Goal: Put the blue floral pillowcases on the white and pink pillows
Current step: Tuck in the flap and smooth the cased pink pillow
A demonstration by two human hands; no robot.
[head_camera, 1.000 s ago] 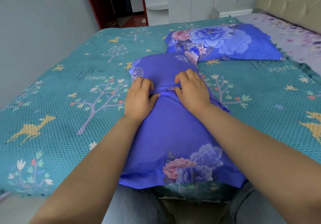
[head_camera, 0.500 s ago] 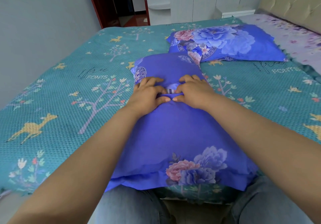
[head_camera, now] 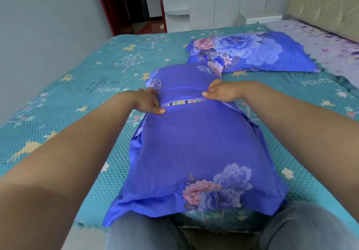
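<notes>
the pillow in its blue floral pillowcase [head_camera: 194,148] lies straight ahead of you on the teal bedspread [head_camera: 77,113], its long axis running from your lap at 6 o'clock away toward 12 o'clock. the envelope opening [head_camera: 182,102] cuts across that axis about two thirds of the way up, and a narrow band of the striped pillow inside shows through it.

your left hand [head_camera: 149,102] sits at the 9 o'clock end of the slit, thumb and fingers pinching the cloth at its edge. your right hand [head_camera: 221,93] sits at the 3 o'clock end, fingers curled onto the far flap's hem. both are on the seam and about equally near it, so neither arm has to reach further than the other.

the coming move looks to turn on drawing the far flap toward 6 o'clock, across the slit, until the stripes are covered; pull evenly from both ends or the hem is likely to skew.

at 1 o'clock a second pillow [head_camera: 252,53], already dressed in the same floral print, lies crosswise, its near corner just beside the far end of yours. it seems clear of your hands. beyond it, at 2 o'clock, are a lilac floral sheet [head_camera: 330,49] and a padded headboard [head_camera: 326,5]; a white wardrobe [head_camera: 233,1] and a dark doorway [head_camera: 124,7] stand at 12 and 11 o'clock, well apart from the work.
</notes>
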